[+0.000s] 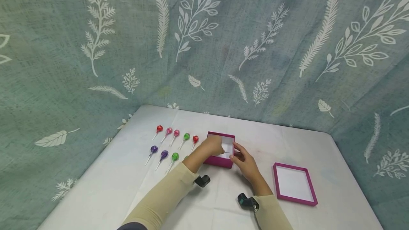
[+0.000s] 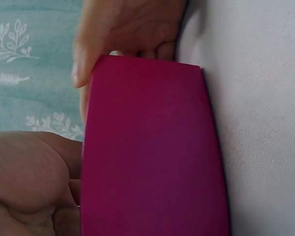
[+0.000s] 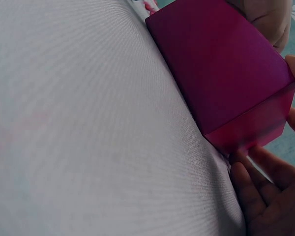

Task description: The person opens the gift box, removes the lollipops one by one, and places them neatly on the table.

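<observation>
A magenta box [image 1: 218, 161] with a white inside stands open on the table. My left hand [image 1: 213, 145] reaches over its near wall into it, fingers bent downward. A thin, stick-like line shows beside those fingertips; I cannot tell what they hold. In the left wrist view, the box's front wall [image 2: 150, 147] hides the fingers of the left hand [image 2: 29, 172]. My right hand [image 1: 247, 164] holds the box's right end, thumb near the front corner and fingers along the side wall. The right wrist view shows fingers [image 3: 273, 172] touching that side low down.
Left of the box lie two rows of wrapped lollipops, among them a red one [image 1: 159, 129], a purple one [image 1: 154, 149] and a green one [image 1: 175, 157]. A magenta-rimmed lid [image 1: 316, 202] lies inside up at the right. A leaf-patterned curtain [image 1: 204, 45] rises behind the table.
</observation>
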{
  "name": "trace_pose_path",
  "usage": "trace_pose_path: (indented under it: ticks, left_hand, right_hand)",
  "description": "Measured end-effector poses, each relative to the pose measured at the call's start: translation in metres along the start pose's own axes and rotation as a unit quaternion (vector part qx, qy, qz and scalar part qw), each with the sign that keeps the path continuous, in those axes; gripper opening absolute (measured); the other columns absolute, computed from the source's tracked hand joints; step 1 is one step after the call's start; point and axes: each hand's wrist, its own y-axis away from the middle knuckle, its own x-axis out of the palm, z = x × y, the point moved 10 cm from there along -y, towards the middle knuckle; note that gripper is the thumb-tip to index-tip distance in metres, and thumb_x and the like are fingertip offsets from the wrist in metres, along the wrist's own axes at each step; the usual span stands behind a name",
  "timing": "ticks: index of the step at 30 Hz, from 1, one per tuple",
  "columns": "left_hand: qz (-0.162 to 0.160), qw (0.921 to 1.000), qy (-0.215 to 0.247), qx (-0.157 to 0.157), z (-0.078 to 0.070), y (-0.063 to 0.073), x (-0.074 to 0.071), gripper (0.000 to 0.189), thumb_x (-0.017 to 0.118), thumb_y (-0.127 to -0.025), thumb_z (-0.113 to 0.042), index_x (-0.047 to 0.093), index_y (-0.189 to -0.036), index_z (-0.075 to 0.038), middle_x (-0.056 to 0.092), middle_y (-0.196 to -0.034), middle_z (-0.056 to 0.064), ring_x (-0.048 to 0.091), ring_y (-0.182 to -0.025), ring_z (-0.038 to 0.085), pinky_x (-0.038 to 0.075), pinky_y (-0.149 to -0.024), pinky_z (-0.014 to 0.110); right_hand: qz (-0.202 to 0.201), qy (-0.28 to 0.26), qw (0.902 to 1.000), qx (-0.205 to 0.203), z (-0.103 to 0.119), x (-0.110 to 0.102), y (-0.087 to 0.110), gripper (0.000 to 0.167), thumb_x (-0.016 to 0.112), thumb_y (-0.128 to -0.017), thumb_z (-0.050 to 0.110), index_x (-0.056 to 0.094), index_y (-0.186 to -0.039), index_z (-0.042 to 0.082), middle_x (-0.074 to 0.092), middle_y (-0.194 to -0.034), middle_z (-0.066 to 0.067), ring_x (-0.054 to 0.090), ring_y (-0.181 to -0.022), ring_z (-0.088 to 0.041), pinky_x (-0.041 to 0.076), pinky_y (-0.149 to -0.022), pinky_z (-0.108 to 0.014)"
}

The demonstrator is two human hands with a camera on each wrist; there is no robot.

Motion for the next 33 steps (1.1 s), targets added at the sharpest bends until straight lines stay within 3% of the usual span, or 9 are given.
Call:
trace_pose_path:
  ticks: [3, 10, 18, 23, 28, 33]
  left_hand:
    - [-0.002, 0.9999, -0.012, 0.001, -0.002, 0.000, 0.001, 0.034, 0.077, -0.083, -0.024, 0.067, -0.105, 0.000, 0.068, -0.097, 0.009, 0.061, -0.083, 0.021, 0.051, -0.080, 0.041]
    - [-0.005, 0.9990, -0.040, 0.017, -0.006, -0.001, 0.004, 0.019, 0.077, -0.082, -0.025, 0.070, -0.082, -0.008, 0.065, -0.076, 0.000, 0.056, -0.068, 0.017, 0.050, -0.069, 0.036]
    - [-0.023, 0.9996, -0.008, 0.011, -0.004, -0.002, 0.006, 0.012, 0.076, -0.084, -0.022, 0.073, -0.082, -0.010, 0.067, -0.076, -0.002, 0.059, -0.069, 0.017, 0.052, -0.066, 0.036]
    - [-0.044, 0.9986, 0.004, 0.030, -0.006, -0.003, 0.004, 0.009, 0.072, -0.083, -0.012, 0.071, -0.074, -0.014, 0.063, -0.071, -0.004, 0.055, -0.064, 0.015, 0.049, -0.059, 0.032]
    - [-0.067, 0.9965, 0.010, 0.049, -0.009, -0.002, -0.002, 0.004, 0.072, -0.081, -0.010, 0.074, -0.080, -0.014, 0.063, -0.080, -0.004, 0.056, -0.073, 0.014, 0.049, -0.065, 0.031]
    - [-0.084, 0.9940, 0.036, 0.061, -0.011, -0.001, -0.010, 0.011, 0.072, -0.081, -0.006, 0.076, -0.089, -0.013, 0.062, -0.087, -0.002, 0.052, -0.081, 0.014, 0.048, -0.069, 0.030]
  right_hand:
    - [-0.006, -0.006, 1.0000, -0.001, -0.015, 0.001, -0.004, 0.061, 0.068, -0.093, 0.018, 0.042, -0.147, 0.010, 0.045, -0.144, -0.018, 0.053, -0.121, -0.036, 0.045, -0.096, -0.050]
    - [-0.021, -0.007, 0.9997, -0.006, -0.023, 0.001, -0.005, 0.061, 0.070, -0.091, 0.024, 0.045, -0.146, 0.015, 0.049, -0.142, -0.014, 0.055, -0.119, -0.032, 0.046, -0.095, -0.049]
    - [-0.023, -0.001, 0.9997, -0.003, -0.024, 0.001, -0.005, 0.060, 0.070, -0.091, 0.024, 0.046, -0.146, 0.018, 0.050, -0.141, -0.013, 0.055, -0.120, -0.032, 0.046, -0.095, -0.050]
    - [-0.026, -0.002, 0.9997, 0.001, -0.025, 0.001, -0.004, 0.059, 0.071, -0.091, 0.024, 0.047, -0.145, 0.022, 0.051, -0.140, -0.011, 0.056, -0.119, -0.031, 0.045, -0.095, -0.050]
    - [-0.020, -0.004, 0.9998, -0.003, -0.023, 0.000, -0.004, 0.059, 0.070, -0.091, 0.025, 0.046, -0.145, 0.021, 0.050, -0.142, -0.010, 0.056, -0.119, -0.030, 0.046, -0.096, -0.048]
    - [-0.012, -0.009, 0.9999, -0.005, -0.022, -0.001, -0.007, 0.061, 0.069, -0.092, 0.023, 0.044, -0.147, 0.016, 0.048, -0.143, -0.013, 0.055, -0.120, -0.031, 0.046, -0.096, -0.048]
